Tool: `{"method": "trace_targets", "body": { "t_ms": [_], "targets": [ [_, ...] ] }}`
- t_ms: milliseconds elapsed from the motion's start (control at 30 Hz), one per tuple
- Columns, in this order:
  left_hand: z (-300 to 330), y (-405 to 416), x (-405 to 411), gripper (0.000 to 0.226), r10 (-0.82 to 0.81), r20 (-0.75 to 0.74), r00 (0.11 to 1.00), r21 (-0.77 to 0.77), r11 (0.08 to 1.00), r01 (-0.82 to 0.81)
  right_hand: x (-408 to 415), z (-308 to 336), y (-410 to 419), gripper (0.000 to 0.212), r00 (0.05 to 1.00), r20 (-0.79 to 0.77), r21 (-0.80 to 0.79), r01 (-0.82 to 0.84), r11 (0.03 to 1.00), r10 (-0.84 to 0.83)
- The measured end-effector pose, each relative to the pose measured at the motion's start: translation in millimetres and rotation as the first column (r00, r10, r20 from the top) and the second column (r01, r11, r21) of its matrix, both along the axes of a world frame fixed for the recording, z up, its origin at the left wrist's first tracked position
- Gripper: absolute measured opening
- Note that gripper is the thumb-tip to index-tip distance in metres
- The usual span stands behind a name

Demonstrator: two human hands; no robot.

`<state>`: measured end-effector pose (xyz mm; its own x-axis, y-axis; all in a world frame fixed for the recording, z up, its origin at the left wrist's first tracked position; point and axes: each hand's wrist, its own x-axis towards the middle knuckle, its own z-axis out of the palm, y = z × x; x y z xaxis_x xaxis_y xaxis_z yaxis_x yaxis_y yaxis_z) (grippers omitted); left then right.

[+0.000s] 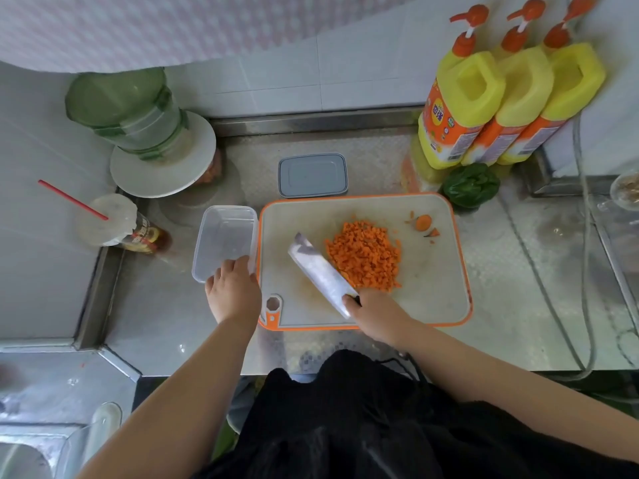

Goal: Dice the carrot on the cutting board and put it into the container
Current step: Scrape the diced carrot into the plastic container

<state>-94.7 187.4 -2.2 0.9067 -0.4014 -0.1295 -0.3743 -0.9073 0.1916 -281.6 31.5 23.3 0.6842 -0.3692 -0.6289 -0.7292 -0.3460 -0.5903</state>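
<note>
Diced carrot (363, 258) piling mid cutting board (432, 299); right hand (375, 314) clamping knife (320, 273) handle; left hand (232, 290) fingers curling over empty container (224, 242) near rim, steadying; advising: keeping blade flat, scooping pile, rim hugging board.

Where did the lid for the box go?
In the head view, the grey lid lies flat on the counter just behind the cutting board, right of the clear container.

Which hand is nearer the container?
Left. The left hand holds the container at its near rim; the right hand is across the board, holding the knife.
</note>
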Motion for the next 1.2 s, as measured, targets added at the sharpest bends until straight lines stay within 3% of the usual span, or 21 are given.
{"method": "trace_targets", "body": {
  "t_ms": [133,300,367,533,733,867,1000,1067,1200],
  "targets": [
    [7,1,0,0.029,-0.056,0.091,0.994,-0.106,0.992,0.066,24,-10,8,0.045,0.999,-0.035,0.079,0.036,0.996,-0.034],
    [11,-9,-20,0.033,-0.162,0.145,0.976,-0.215,0.958,0.191,16,-20,-15,0.037,0.931,-0.068,0.018,0.360,0.933,-0.358],
    [8,-15,-28,0.033,-0.204,0.118,0.972,-0.218,0.950,0.225,6,-20,-19,0.039,0.916,-0.048,0.034,0.400,0.916,-0.399],
    [6,-28,-34,0.036,-0.252,0.052,0.966,-0.194,0.947,0.257,-26,-6,-23,0.042,0.991,-0.030,0.002,0.133,0.991,-0.133],
    [7,-34,-31,0.038,-0.257,0.028,0.966,-0.160,0.953,0.258,-50,-6,-38,0.034,0.979,-0.190,-0.150,-0.107,0.983,0.078],
    [5,-35,-35,0.038,-0.279,-0.008,0.960,-0.113,0.955,0.276,-44,-3,-64,0.033,0.983,-0.179,-0.205,-0.069,0.976,0.031],
    [1,-38,-36,0.039,-0.275,-0.085,0.958,-0.120,0.957,0.264,-43,5,-75,0.045,0.997,-0.050,-0.190,0.043,0.981,-0.053],
    [4,-40,-39,0.040,-0.265,-0.090,0.960,-0.202,0.949,0.244,-46,15,-73,0.052,0.994,0.057,-0.215,0.103,0.971,-0.093],
    [14,-43,-51,0.040,-0.130,0.071,0.989,-0.478,0.866,0.148,-55,35,-68,0.040,0.991,0.120,-0.508,0.003,0.861,0.067]
  ]
}}
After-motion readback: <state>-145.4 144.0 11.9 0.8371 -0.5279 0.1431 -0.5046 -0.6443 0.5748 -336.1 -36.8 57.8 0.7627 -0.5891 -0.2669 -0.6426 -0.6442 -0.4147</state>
